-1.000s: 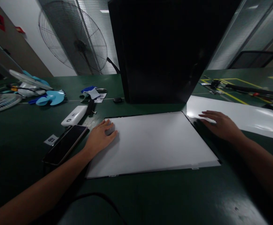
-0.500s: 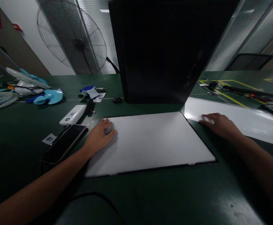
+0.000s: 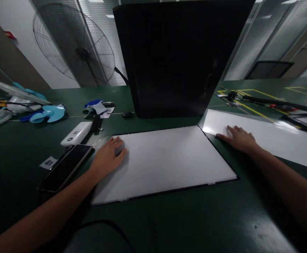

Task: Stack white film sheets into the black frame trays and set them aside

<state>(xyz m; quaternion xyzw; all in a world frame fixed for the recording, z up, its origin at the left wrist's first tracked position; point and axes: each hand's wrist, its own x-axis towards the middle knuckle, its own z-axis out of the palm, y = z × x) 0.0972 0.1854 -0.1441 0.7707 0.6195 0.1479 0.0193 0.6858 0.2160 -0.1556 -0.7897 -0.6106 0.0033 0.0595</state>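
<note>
A white rectangular panel (image 3: 164, 161) with a thin black frame lies flat on the dark green table. My left hand (image 3: 108, 154) rests on its left side, fingers spread and pointing away from me. To the right, a glossy white sheet (image 3: 272, 137) lies flat on the table, its left corner close to the panel's far right corner. My right hand (image 3: 239, 138) is over the near left edge of this sheet, palm down, with its fingers apart. Whether it presses on the sheet or just hovers I cannot tell. Neither hand grasps anything.
A large black box-like object (image 3: 174, 63) stands upright behind the panel. On the left are a phone (image 3: 66, 168), a white device (image 3: 76, 133), a number label (image 3: 48, 162) and blue fan blades (image 3: 49, 114). A black cable (image 3: 103, 222) crosses the table's near side.
My right hand has flattened and its fingers have spread over the sheet's edge. My left hand stays on the panel. The whole view has shifted slightly.
</note>
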